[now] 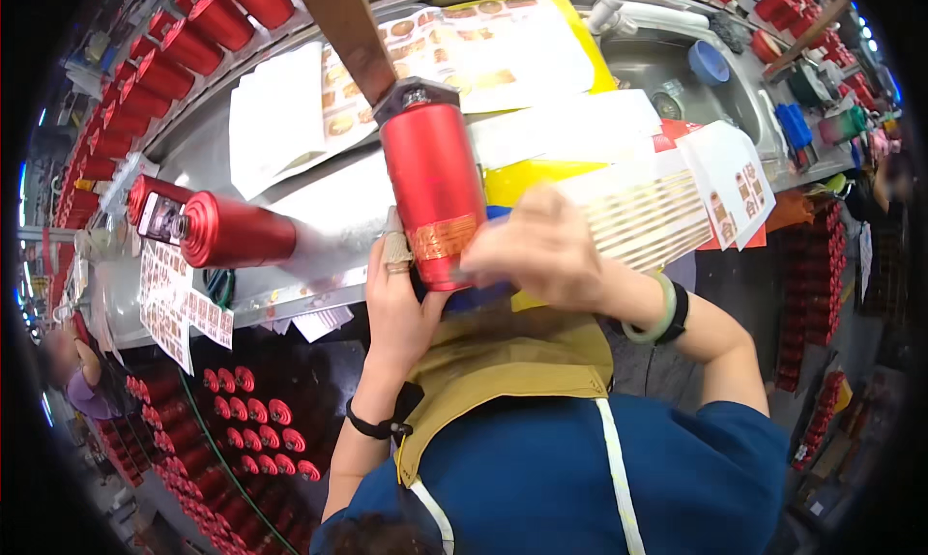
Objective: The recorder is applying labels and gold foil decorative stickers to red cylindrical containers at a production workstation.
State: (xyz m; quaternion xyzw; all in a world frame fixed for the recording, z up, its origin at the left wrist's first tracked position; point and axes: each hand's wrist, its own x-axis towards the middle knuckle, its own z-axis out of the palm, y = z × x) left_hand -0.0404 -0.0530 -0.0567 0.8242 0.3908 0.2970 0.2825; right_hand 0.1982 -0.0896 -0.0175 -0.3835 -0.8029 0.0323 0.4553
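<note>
The left hand [396, 299] has its grip closed around the lower end of a red cylinder [433, 192], which stands nearly upright in front of the chest, above the table [329, 207]. The right hand [541, 246] presses flat on the cylinder's gold label [443, 238], fingers spread, grasping nothing. Just beside it, sheets of gold stickers [643, 217] fan out. Another red cylinder [232, 231] lies on its side to the left. Further off, more red cylinders [145, 81] line the table's far edge, and a sink [677, 72] holds a blue cup [709, 62].
</note>
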